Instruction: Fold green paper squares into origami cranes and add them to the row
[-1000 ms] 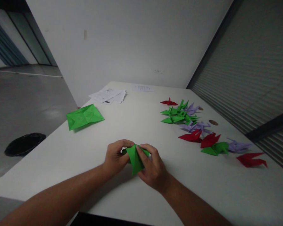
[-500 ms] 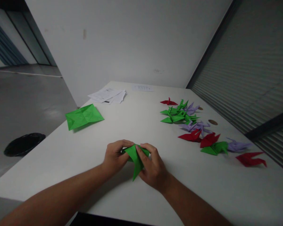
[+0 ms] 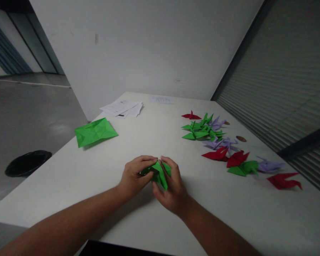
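A partly folded piece of green origami paper [image 3: 160, 173] is held between both hands, just above the front of the white table [image 3: 149, 142]. My left hand [image 3: 135, 175] grips its left side, fingers over the top edge and thumb on the near face. On the other side my right hand [image 3: 173, 188] is closed round the paper, its fingers pressing the fold near the top. A pointed flap hangs down between the two hands. Much of the paper is hidden behind the fingers.
Several folded paper cranes in green [image 3: 200, 134], red [image 3: 284, 180] and purple [image 3: 269, 165] lie along the table's right side. A creased green sheet [image 3: 96, 132] rests at the left edge. Printed papers [image 3: 121, 107] lie farther back. A black-lined bin [image 3: 28, 163] stands on the floor at left.
Both hands have drawn closer together at the top of the green paper. Its hanging flap has swung up and to the right, looking shorter and narrower.
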A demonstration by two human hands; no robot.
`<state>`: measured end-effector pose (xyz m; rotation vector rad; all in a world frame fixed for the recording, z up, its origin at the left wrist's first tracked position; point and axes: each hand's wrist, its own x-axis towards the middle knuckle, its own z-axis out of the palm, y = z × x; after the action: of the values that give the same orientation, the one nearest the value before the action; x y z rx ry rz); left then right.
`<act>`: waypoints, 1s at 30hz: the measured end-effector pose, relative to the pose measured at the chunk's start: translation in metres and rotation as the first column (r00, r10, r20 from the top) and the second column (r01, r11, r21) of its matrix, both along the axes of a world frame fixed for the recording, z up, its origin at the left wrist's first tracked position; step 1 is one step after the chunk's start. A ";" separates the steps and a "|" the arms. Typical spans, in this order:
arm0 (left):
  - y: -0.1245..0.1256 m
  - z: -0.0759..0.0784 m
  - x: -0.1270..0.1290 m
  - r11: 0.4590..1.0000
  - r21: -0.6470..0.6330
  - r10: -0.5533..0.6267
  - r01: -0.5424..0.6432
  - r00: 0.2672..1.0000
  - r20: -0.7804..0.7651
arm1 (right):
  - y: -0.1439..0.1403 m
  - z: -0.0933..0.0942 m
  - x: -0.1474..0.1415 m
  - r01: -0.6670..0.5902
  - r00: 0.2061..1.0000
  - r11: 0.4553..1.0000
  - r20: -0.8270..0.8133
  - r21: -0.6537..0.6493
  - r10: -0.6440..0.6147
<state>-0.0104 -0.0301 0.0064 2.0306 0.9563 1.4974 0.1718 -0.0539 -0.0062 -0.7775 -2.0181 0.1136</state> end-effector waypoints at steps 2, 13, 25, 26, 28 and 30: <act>0.001 -0.002 0.002 0.998 -0.057 -0.003 0.003 1.000 0.004 | 0.001 0.001 0.000 0.003 0.998 0.999 -0.065 -0.034 -0.005; 0.007 -0.011 0.004 0.954 -0.298 0.049 -0.039 0.998 0.026 | 0.013 -0.006 0.001 0.023 0.939 0.967 -0.328 -0.255 -0.109; 0.005 -0.012 0.005 0.998 -0.022 -0.063 0.061 0.992 -0.110 | 0.019 -0.010 0.005 -0.104 0.791 0.860 -0.566 -0.499 -0.232; 0.006 -0.012 0.005 0.997 -0.013 -0.075 0.074 0.991 -0.109 | 0.020 -0.011 0.006 -0.110 0.784 0.853 -0.572 -0.511 -0.242; 0.007 -0.013 0.004 0.996 -0.003 -0.090 0.091 0.989 -0.114 | 0.021 -0.014 0.007 -0.122 0.767 0.832 -0.583 -0.541 -0.267; 0.008 -0.014 0.004 0.994 0.005 -0.105 0.106 0.986 -0.128 | 0.022 -0.015 0.007 -0.152 0.745 0.806 -0.602 -0.572 -0.287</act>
<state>-0.0061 -0.0225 -0.0077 2.1719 0.8752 1.3344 0.1784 -0.0319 -0.0212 -1.0149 -1.2297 0.9006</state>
